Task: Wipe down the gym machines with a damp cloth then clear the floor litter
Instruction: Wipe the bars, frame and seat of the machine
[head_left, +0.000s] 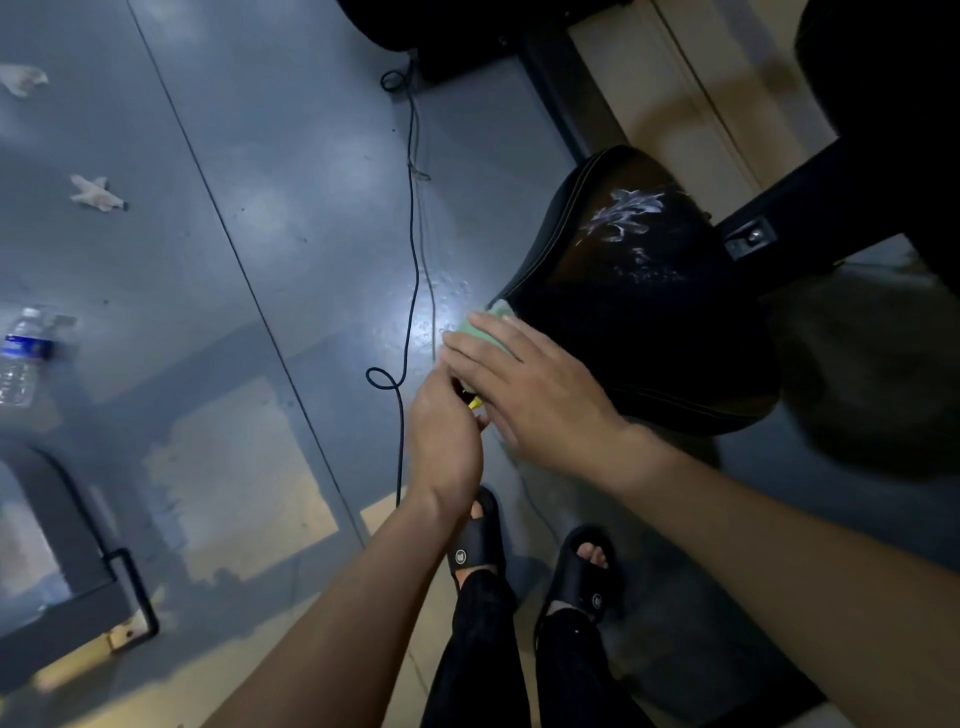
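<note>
Head camera looks straight down for me at a grey painted floor (218, 156), with both bare forearms reaching up from the bottom edge. My right hand (530, 395) lies with its fingers out straight over a pale green cloth (485, 322), which sits at the left edge of a black padded machine seat (644, 306); that grip is flat on the cloth rather than curled round it. My left hand (447, 431) has its fingers bent in toward something small and yellow (474, 402) between the two hands, but I cannot tell whether it actually pinches it. White foamy smears (631, 210) mark the seat toward 1 o'clock of the cloth. A thin black cable (413, 249) runs up the floor toward 12 o'clock and loops just left of the hands. Well apart at 9 o'clock lies a clear plastic bottle (23, 353) with a blue label, and toward 10 o'clock two crumpled scraps of tissue (96, 193) rest on the floor. Black slide sandals (475, 540) show near 6 o'clock.
</note>
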